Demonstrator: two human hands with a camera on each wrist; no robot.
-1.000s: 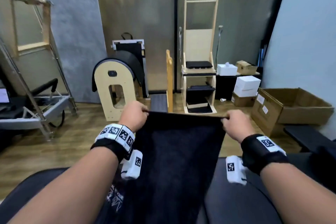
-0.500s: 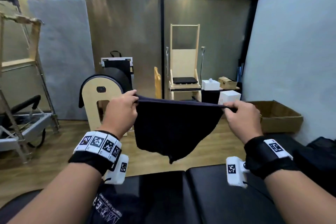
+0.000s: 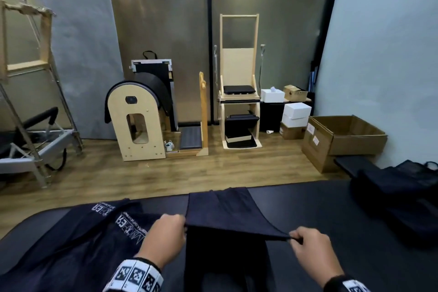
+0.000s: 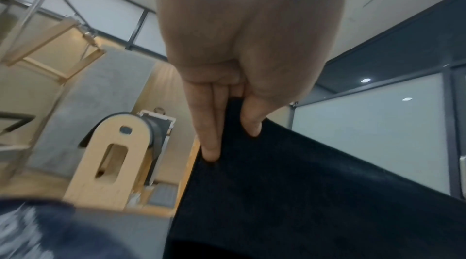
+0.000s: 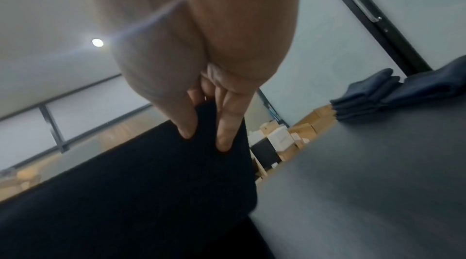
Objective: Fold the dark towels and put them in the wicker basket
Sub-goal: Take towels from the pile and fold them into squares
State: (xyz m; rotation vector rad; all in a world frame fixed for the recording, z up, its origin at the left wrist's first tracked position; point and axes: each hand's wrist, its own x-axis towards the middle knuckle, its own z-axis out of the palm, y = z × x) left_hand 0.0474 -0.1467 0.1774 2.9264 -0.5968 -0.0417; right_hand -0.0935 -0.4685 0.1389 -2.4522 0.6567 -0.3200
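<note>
Both hands are pinching the near edge of a dark towel (image 3: pixel 220 213): the left hand (image 3: pixel 163 237) is holding its left corner between thumb and fingers (image 4: pixel 210 143), and the right hand (image 3: pixel 312 251) is gripping the right corner the same way, its fingers (image 5: pixel 224 134) pressing against the cloth from the outside. Between the two hands the edge is stretching taut and lifted, while the far end of the towel is lying flat on the black padded table (image 3: pixel 320 216), reaching to the table's far edge. Below the raised edge another dark layer is hanging down toward the person, so the towel is looking doubled over.

To the left of it, more dark cloth with white lettering (image 3: pixel 99 232) is spreading loosely over the padded surface, touching or nearly touching the left hand. At the table's right end a stack of folded dark towels (image 5: pixel 393 92) is sitting well apart from the hands. A wicker basket is not identifiable in any view.

Beyond the table, an open cardboard box (image 3: pixel 341 140) is standing on the wooden floor by the right wall, and a wooden arched barrel (image 3: pixel 137 121) is standing near the back wall.
</note>
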